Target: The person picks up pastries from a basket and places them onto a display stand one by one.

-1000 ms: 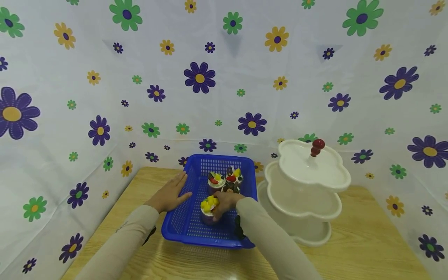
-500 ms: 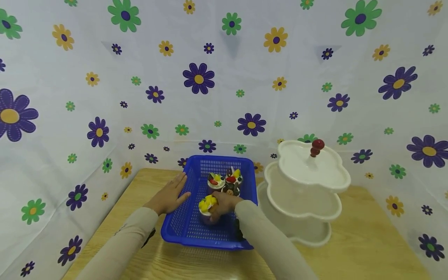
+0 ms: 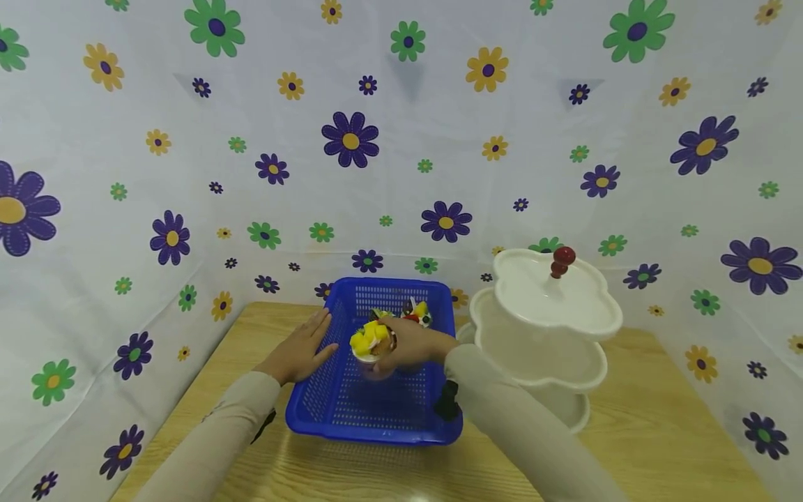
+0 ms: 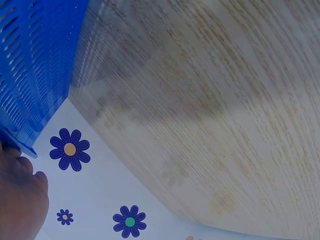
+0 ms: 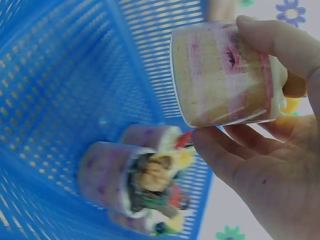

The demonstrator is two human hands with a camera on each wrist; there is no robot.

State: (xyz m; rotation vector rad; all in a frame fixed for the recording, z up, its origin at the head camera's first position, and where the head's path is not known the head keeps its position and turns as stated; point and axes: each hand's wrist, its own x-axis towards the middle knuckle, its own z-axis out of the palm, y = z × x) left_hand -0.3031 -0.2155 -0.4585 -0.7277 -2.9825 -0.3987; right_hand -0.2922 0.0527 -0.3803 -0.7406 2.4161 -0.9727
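My right hand grips a clear dessert cup around its side, thumb on one side and fingers on the other. Pink and cream layers show through its wall, and yellow fruit chunks top it. It is over the blue plastic basket. Inside the basket stand several more dessert cups, one topped with a walnut-like piece; the right hand partly hides them in the head view. My left hand rests on the basket's left rim with its fingers straight.
To the basket's right stands a white three-tier stand with scalloped plates and a red knob. Everything is on a wooden table. A white flower-print sheet rises behind and at both sides.
My right hand has lifted the fruit-topped dessert cup up from the basket floor, covering more of the other cups in the head view. The left hand stays on the rim.
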